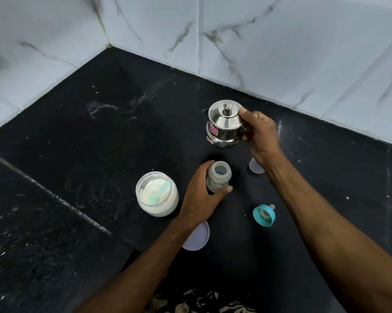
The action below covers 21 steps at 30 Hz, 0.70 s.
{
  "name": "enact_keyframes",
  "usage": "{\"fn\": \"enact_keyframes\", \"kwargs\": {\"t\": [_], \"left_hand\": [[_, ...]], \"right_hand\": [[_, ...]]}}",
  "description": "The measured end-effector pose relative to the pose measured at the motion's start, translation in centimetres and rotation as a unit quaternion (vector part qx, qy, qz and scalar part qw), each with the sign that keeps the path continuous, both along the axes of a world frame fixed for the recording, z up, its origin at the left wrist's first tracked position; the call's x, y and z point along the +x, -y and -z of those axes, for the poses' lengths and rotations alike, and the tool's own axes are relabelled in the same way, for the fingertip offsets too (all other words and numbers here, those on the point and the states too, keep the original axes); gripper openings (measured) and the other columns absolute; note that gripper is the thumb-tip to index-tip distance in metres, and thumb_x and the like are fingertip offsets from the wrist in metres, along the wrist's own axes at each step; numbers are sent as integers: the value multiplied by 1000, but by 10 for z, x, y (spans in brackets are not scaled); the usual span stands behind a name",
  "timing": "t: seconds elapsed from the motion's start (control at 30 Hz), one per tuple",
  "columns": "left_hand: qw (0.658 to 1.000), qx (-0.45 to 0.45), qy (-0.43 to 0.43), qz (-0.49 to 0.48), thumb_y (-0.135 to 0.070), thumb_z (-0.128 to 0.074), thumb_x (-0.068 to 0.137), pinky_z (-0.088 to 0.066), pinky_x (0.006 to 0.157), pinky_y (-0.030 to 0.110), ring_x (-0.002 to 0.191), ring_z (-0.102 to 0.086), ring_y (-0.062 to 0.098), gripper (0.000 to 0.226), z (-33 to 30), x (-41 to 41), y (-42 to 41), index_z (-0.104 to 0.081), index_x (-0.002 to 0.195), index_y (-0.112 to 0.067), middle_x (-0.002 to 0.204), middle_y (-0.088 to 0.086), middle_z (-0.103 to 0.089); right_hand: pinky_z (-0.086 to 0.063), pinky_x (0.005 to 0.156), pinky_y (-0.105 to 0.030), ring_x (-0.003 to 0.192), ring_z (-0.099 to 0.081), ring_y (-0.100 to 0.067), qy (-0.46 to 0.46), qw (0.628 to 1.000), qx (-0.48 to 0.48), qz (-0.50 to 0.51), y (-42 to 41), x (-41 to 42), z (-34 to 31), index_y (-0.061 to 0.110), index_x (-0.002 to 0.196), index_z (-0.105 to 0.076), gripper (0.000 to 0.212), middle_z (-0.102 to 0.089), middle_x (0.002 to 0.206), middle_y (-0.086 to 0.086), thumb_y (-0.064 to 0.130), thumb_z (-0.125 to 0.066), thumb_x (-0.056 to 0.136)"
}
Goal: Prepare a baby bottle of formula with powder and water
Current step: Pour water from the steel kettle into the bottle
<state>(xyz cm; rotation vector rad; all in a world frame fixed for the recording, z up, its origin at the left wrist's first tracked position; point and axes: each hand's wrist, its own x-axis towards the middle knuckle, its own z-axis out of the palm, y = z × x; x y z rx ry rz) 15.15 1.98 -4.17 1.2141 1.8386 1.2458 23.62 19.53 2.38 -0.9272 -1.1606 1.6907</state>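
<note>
Bottle [219,177] in left hand [204,195], uncapped.

open baby bottle [219,177] upright between steel jug [223,124] and powder jar [157,193].

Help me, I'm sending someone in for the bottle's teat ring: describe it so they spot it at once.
On the black counter, look right of the open baby bottle held by the left hand. The teat ring lies alone on its side. It is the only turquoise ring there.
</note>
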Motion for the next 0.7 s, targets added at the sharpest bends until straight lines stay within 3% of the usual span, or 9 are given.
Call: {"fn": "enact_keyframes", "kwargs": {"t": [0.2,0.4,0.57,0.7], "left_hand": [[1000,3,-2,10,-26,-75,83,-33,87,-1,112,-49,-15,54,-3,-1,-1,-48,130,-21,124,-15,-58],[1000,-4,-2,26,-27,-75,82,-34,88,0,110,-48,-18,55,-3,-4,-1,-47,129,-26,119,-22,-55],[1000,-9,11,23,-31,-77,79,-34,90,0,113,-47,-9,67,-2,-5,-2,-44,136,-22,126,-17,-54],[1000,-1,12,28,-27,-77,80,-38,98,11,118,-50,-1,65,-3,-5,-3,-45,136,-21,131,-11,-56]], "right_hand": [[-30,42,-21,44,-35,-9,-4,1000,-1,27,16,37,-11,22,53,-39,43,-41,48,6,23,-73,79],[-32,38,-19,40,-37,-9,7,999,3,33,34,66,-11,17,55,-40,43,-47,47,4,16,-71,85],[-32,40,-19,44,-38,-10,44,998,18,32,44,83,-16,20,51,-45,42,-52,50,2,19,-75,80],[-32,41,-20,46,-40,-12,103,994,38,20,51,93,-20,22,46,-47,42,-49,51,-2,26,-79,74]]}}
